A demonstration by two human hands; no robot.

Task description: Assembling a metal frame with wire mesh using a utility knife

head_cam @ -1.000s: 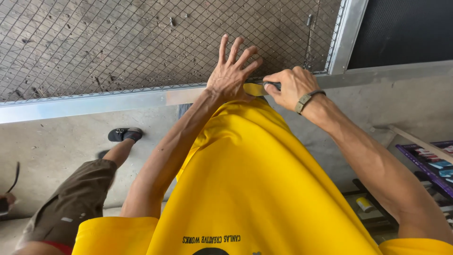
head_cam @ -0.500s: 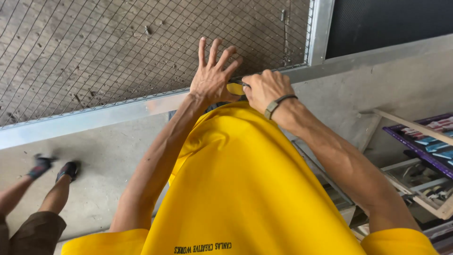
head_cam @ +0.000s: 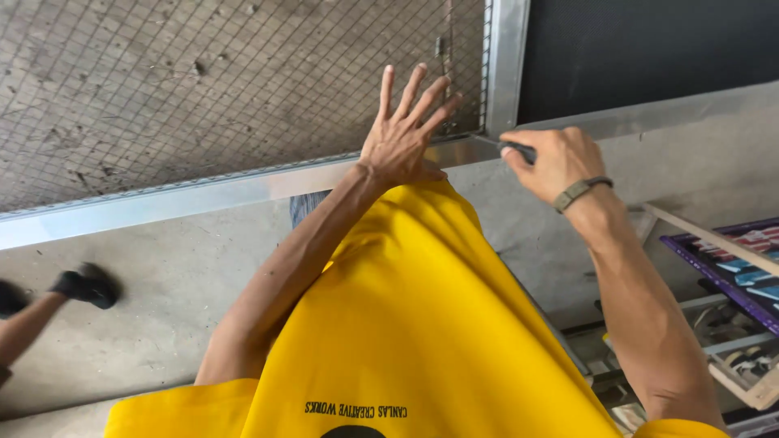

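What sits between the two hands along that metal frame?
In the head view, only a short bare stretch of the aluminium frame rail lies between the left hand and right hand, by the frame's corner.

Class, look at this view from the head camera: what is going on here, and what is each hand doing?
A person in a yellow shirt works at a metal-framed wire mesh screen. The left hand is spread flat at the screen's lower edge, over the aluminium frame. The right hand grips a small dark tool, pressed near the frame's corner. Another person's sandalled foot shows at the left.
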